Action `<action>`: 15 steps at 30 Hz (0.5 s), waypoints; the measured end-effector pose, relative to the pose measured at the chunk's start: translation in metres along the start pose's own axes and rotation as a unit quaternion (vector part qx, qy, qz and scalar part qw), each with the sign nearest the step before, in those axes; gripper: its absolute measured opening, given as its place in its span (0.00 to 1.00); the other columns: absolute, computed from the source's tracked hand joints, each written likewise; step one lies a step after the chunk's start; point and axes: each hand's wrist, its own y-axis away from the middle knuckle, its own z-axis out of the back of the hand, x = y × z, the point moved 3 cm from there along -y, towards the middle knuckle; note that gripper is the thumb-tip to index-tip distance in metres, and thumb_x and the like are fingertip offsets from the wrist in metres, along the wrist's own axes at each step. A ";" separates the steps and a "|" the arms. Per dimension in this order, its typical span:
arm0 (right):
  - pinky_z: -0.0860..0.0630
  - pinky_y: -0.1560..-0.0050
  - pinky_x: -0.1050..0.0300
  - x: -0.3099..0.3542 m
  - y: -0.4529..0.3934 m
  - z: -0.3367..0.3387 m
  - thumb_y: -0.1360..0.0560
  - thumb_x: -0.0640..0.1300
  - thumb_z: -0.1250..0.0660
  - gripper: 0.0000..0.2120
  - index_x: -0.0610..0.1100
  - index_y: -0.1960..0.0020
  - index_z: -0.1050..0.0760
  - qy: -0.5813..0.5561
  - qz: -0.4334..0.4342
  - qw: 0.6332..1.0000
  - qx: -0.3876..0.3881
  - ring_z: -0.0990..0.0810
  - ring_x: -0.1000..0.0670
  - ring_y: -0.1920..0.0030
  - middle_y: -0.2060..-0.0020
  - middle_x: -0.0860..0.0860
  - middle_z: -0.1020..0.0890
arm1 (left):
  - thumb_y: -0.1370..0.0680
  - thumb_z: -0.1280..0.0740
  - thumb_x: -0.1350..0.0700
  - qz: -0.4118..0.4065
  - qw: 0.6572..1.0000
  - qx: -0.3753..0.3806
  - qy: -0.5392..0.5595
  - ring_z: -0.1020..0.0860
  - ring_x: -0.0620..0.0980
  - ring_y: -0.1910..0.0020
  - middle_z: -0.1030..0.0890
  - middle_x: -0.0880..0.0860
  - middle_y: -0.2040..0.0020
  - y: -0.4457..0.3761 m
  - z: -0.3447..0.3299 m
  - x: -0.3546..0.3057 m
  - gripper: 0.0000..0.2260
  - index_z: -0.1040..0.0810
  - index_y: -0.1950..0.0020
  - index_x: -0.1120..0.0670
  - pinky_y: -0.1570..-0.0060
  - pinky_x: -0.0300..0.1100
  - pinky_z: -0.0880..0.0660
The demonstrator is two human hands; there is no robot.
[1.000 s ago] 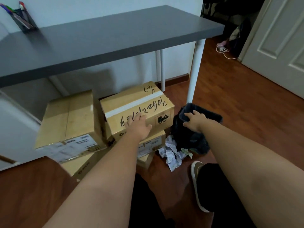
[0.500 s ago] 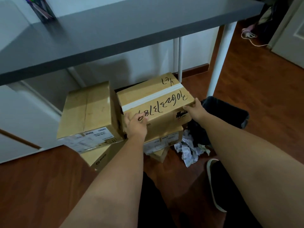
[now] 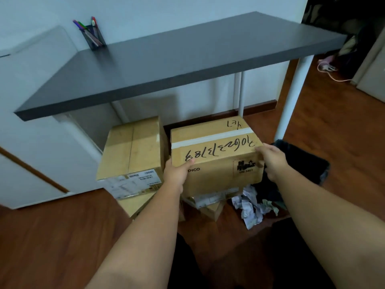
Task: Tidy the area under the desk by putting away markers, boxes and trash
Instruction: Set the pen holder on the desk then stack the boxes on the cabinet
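Under desk (image 3: 187,65), both hands gripping handwritten box (image 3: 216,161), markers in holder (image 3: 93,36)

Cardboard boxes: at least 4 in view. One is a taped box (image 3: 214,157) with handwriting on top, 1 a labelled box (image 3: 133,155) left of it, and 2 lower boxes, one (image 3: 143,205) under the left and one (image 3: 210,202) under the right; poss. a 5th, can't tell. Hands: 2, left (image 3: 177,174) & right (image 3: 270,160). Desk (image 3: 187,59): 1. Pen holder (image 3: 93,37): 1, approx. 4 markers (image 3: 87,28) in it, count unclear. Black bin (image 3: 300,161): 1. Crumpled paper (image 3: 252,207): 1 pile, several pcs, number unclear. Cable (image 3: 329,69) on floor: 1.
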 end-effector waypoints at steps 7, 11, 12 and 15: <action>0.21 0.70 0.53 0.024 0.059 0.001 0.29 0.47 0.27 0.20 0.42 0.44 0.32 -0.023 0.019 0.999 0.010 0.17 0.41 0.53 0.48 0.39 0.20 | 0.32 0.23 0.46 -0.097 0.995 -0.017 0.016 0.22 0.46 0.57 0.18 0.47 0.55 0.046 0.039 -0.063 0.13 0.21 0.54 0.48 0.56 0.43 0.27; 0.20 0.64 0.48 0.058 0.104 -0.005 0.27 0.49 0.28 0.13 0.41 0.50 0.26 -0.033 0.045 0.998 0.027 0.17 0.44 0.58 0.57 0.43 0.16 | 0.41 0.27 0.34 -0.159 0.987 -0.017 -0.001 0.21 0.52 0.48 0.19 0.49 0.43 0.084 0.068 -0.102 0.27 0.19 0.45 0.43 0.49 0.51 0.24; 0.19 0.60 0.44 0.068 0.114 -0.007 0.28 0.50 0.28 0.16 0.40 0.48 0.25 -0.029 0.053 0.998 0.031 0.17 0.43 0.58 0.57 0.43 0.15 | 0.41 0.27 0.34 -0.176 0.984 -0.017 0.000 0.22 0.53 0.47 0.21 0.49 0.41 0.094 0.076 -0.110 0.30 0.19 0.41 0.44 0.49 0.52 0.25; 0.18 0.59 0.43 0.098 0.150 -0.014 0.30 0.52 0.27 0.23 0.40 0.42 0.26 -0.021 0.090 0.995 0.028 0.15 0.43 0.59 0.56 0.44 0.14 | 0.37 0.28 0.35 -0.209 0.978 -0.006 0.012 0.23 0.53 0.47 0.23 0.51 0.39 0.125 0.101 -0.128 0.27 0.20 0.41 0.44 0.53 0.51 0.28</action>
